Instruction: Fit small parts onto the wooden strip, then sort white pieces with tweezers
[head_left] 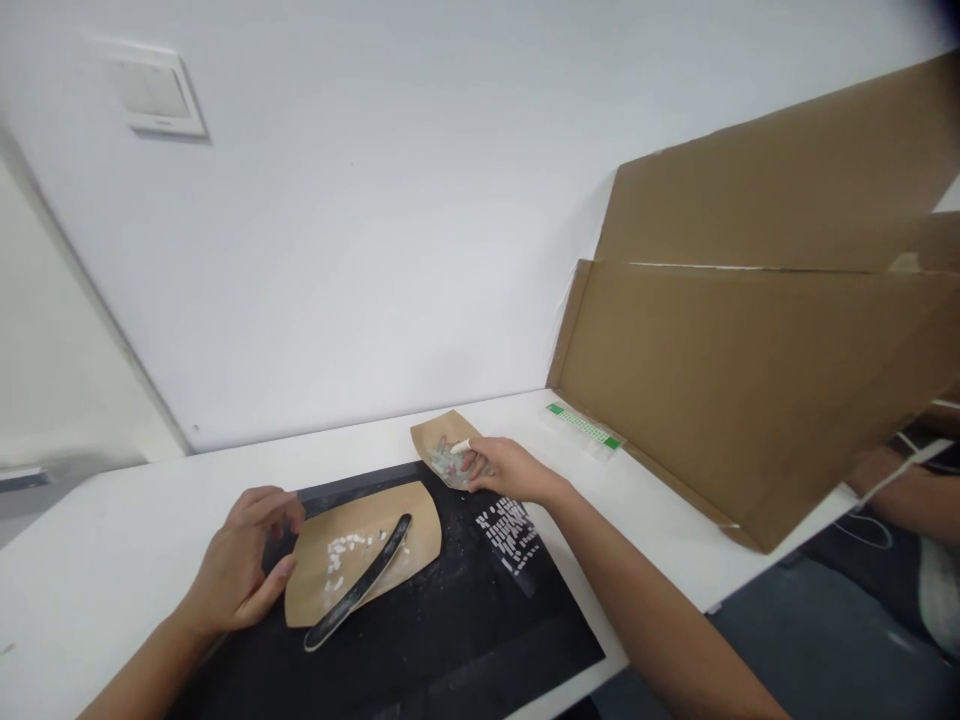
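My right hand [495,468] pinches a white false nail tip [460,446] over a small kraft-paper tray [433,432] holding clear and pale loose pieces. To the left, my left hand [251,560] hovers at the edge of a larger kraft-paper tray [420,510]; its fingers are half curled and apart, with nothing in them. A curved black nail file [358,583] lies slantwise across that larger tray, its lower end past the rim. Small white bits [345,545] are scattered in the tray.
A black mat [450,640] lies under the larger tray on the white table [67,560]. Rows of small white pieces [506,532] sit on its right. Behind are a green-marked clear strip [585,425] and a large cardboard sheet [750,380]. Another person's arm [900,490] shows at right.
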